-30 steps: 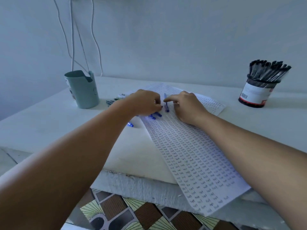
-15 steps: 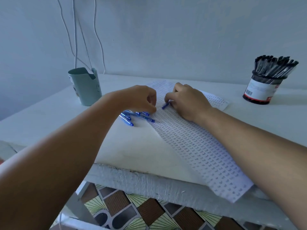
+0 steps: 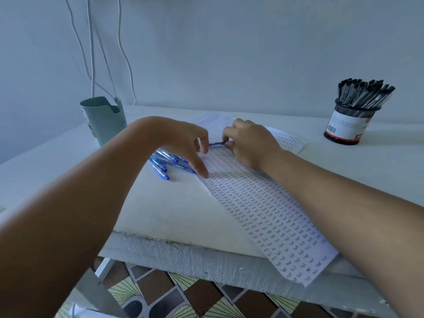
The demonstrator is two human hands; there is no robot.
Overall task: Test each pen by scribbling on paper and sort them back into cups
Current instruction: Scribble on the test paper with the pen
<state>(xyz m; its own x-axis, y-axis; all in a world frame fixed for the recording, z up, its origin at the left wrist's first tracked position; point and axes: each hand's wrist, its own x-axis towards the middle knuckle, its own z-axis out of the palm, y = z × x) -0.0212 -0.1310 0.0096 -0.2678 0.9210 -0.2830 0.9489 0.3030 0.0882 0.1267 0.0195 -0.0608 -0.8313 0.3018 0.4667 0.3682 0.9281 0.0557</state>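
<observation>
My right hand (image 3: pixel 250 143) now pinches one blue pen (image 3: pixel 216 144) lifted off the paper (image 3: pixel 263 210), ready for scribbling, while my left hand (image 3: pixel 183 143) has opened over the pile of blue pens (image 3: pixel 165 162).

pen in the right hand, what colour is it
Blue, seen in the head view: the pen pinched by the right hand.

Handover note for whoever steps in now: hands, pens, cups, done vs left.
Right hand pinches one blue pen over the paper. Left hand reaches toward that pen, holding nothing.
Loose blue pens lie beside the paper, left of it. Green cup far left; black-pen cup far right, full.
Paper is already covered in scribbles.
Left: test the held pen and the pile, then sort into cups.
</observation>
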